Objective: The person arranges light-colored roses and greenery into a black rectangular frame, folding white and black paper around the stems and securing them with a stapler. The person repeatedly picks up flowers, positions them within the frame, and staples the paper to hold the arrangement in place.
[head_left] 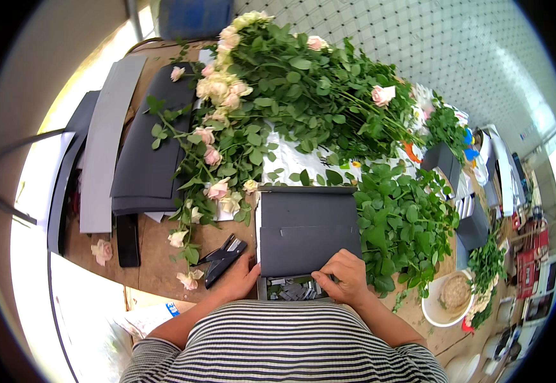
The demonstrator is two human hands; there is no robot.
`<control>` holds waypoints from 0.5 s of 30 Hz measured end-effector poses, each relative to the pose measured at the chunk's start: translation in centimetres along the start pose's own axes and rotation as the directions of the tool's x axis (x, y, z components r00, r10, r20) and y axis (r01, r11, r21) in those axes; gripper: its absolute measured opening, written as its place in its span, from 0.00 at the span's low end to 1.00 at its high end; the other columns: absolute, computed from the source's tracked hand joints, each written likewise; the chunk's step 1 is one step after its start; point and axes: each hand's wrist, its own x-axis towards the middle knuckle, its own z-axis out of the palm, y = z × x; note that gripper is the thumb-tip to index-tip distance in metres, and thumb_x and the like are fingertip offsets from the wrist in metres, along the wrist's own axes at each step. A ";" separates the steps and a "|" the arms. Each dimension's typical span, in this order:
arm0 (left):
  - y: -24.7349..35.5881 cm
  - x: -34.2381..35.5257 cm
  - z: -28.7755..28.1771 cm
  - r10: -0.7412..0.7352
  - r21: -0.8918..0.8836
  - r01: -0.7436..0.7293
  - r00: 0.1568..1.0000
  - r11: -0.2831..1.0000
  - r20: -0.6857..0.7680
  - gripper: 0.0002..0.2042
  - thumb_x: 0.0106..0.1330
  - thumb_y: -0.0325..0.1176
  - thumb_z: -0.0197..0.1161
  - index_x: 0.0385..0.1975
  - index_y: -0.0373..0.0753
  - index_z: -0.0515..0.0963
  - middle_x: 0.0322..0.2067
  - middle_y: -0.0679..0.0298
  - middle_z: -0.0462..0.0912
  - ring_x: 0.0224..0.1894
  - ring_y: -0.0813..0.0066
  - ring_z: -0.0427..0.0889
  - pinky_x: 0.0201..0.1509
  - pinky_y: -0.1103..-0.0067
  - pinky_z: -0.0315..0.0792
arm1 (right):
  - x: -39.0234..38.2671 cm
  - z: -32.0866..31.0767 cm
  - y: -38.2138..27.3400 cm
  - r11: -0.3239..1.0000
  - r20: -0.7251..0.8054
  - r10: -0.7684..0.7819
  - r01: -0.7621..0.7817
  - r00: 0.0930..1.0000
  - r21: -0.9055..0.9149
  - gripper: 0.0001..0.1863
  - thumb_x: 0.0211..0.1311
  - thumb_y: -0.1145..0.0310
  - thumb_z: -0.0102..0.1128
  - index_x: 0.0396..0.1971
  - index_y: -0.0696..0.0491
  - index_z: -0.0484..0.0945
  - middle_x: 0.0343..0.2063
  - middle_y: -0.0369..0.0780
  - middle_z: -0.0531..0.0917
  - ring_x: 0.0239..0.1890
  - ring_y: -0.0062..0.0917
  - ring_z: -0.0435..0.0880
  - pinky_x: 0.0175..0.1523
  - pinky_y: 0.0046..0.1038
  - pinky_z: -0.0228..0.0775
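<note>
In front of me lies a black rectangular sheet (308, 246), with a darker band along its far edge and a small light line across its middle. My right hand (345, 274) pinches the sheet's near right edge between thumb and bent fingers. At the near left corner, my left hand (243, 281) rests with its fingers stretched along the side, partly hidden. A black stapler (225, 258) lies just left of that hand, its arms spread apart. Below the sheet's near edge, a shallow tray shows many small grey pieces (297, 289), too small to name surely.
Leafy pink and cream roses (224, 89) cover the far table, with more green foliage (405, 230) at right. Dark sheets (147, 147), a grey board (109, 147) and a black phone (128, 239) lie left. A white bucket (432, 306) stands right, near black boxes (441, 159).
</note>
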 end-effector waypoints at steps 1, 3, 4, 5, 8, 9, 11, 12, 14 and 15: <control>1.2 0.5 -0.2 -0.037 -0.052 0.039 0.999 0.998 0.039 0.31 0.67 0.46 0.54 0.59 0.26 0.58 0.43 0.48 0.76 0.42 0.61 0.77 0.45 0.71 0.72 | -0.4 -0.3 0.2 0.999 -0.048 0.026 -0.024 0.999 0.032 0.09 0.43 0.73 0.70 0.17 0.52 0.76 0.17 0.34 0.76 0.19 0.27 0.71 0.23 0.25 0.62; 5.1 0.0 -1.0 -0.130 -0.148 0.142 0.988 0.979 0.085 0.31 0.67 0.46 0.54 0.60 0.26 0.58 0.41 0.51 0.76 0.41 0.66 0.76 0.46 0.74 0.71 | -1.0 -1.0 0.3 0.991 -0.123 0.057 -0.042 0.991 0.125 0.08 0.44 0.75 0.69 0.18 0.53 0.76 0.19 0.36 0.77 0.19 0.26 0.71 0.25 0.24 0.63; 4.1 0.3 -1.0 -0.189 -0.211 0.213 0.974 0.954 0.126 0.30 0.66 0.44 0.58 0.60 0.29 0.59 0.39 0.57 0.76 0.40 0.73 0.75 0.45 0.77 0.71 | -1.6 -1.1 0.5 0.966 -0.189 0.148 -0.102 0.971 0.237 0.08 0.46 0.75 0.68 0.19 0.54 0.75 0.19 0.37 0.77 0.19 0.25 0.72 0.25 0.23 0.64; 4.6 0.7 -1.2 -0.225 -0.310 0.278 0.954 0.909 0.196 0.30 0.65 0.44 0.59 0.60 0.30 0.59 0.39 0.58 0.76 0.40 0.73 0.75 0.46 0.77 0.71 | -2.6 -1.2 0.7 0.927 -0.246 0.238 -0.144 0.939 0.346 0.08 0.47 0.76 0.68 0.20 0.55 0.75 0.20 0.38 0.78 0.20 0.23 0.73 0.26 0.23 0.64; 8.1 1.1 -2.1 -0.236 -0.519 0.402 0.904 0.755 0.357 0.32 0.59 0.40 0.67 0.59 0.35 0.62 0.46 0.62 0.75 0.48 0.74 0.74 0.55 0.75 0.67 | -6.5 -2.3 2.0 0.711 -0.252 0.489 -0.215 0.835 0.669 0.08 0.61 0.71 0.60 0.24 0.58 0.74 0.24 0.41 0.80 0.25 0.21 0.77 0.29 0.22 0.68; 9.3 1.7 -2.2 -0.192 -0.525 0.369 0.913 0.767 0.360 0.33 0.58 0.40 0.69 0.59 0.35 0.62 0.48 0.61 0.74 0.51 0.73 0.72 0.57 0.75 0.66 | -8.8 -2.1 3.0 0.569 -0.171 0.571 -0.236 0.803 0.788 0.09 0.65 0.68 0.56 0.27 0.58 0.75 0.25 0.41 0.80 0.26 0.22 0.78 0.30 0.22 0.70; 11.0 2.7 -1.9 -0.110 -0.550 0.312 0.923 0.775 0.369 0.35 0.55 0.39 0.71 0.60 0.35 0.61 0.52 0.60 0.73 0.56 0.71 0.70 0.62 0.74 0.62 | -12.0 -0.9 3.5 0.231 0.109 0.840 -0.532 0.531 0.815 0.15 0.68 0.59 0.51 0.36 0.56 0.75 0.32 0.41 0.80 0.33 0.26 0.79 0.38 0.26 0.73; 12.2 2.9 -1.9 -0.067 -0.573 0.270 0.934 0.774 0.350 0.40 0.52 0.37 0.73 0.63 0.36 0.56 0.57 0.59 0.69 0.60 0.68 0.68 0.64 0.71 0.61 | -12.6 -0.5 3.5 0.024 0.253 0.901 -0.623 0.352 0.782 0.19 0.69 0.54 0.49 0.41 0.56 0.76 0.35 0.41 0.81 0.36 0.28 0.80 0.42 0.28 0.74; 13.5 3.3 -2.0 0.004 -0.649 0.259 0.927 0.716 0.374 0.43 0.51 0.34 0.73 0.64 0.37 0.52 0.57 0.59 0.68 0.60 0.67 0.68 0.64 0.70 0.61 | -11.1 -0.2 4.4 -0.080 0.158 0.944 -0.262 0.291 0.962 0.28 0.65 0.43 0.47 0.49 0.54 0.72 0.43 0.40 0.78 0.45 0.30 0.77 0.51 0.33 0.71; 14.2 3.2 -1.8 0.039 -0.688 0.260 0.921 0.677 0.387 0.44 0.51 0.33 0.73 0.65 0.38 0.50 0.58 0.59 0.68 0.60 0.67 0.68 0.63 0.70 0.62 | -10.0 -0.6 4.9 -0.107 0.119 0.963 -0.062 0.241 0.992 0.33 0.63 0.38 0.46 0.53 0.53 0.70 0.47 0.40 0.77 0.49 0.31 0.76 0.56 0.35 0.69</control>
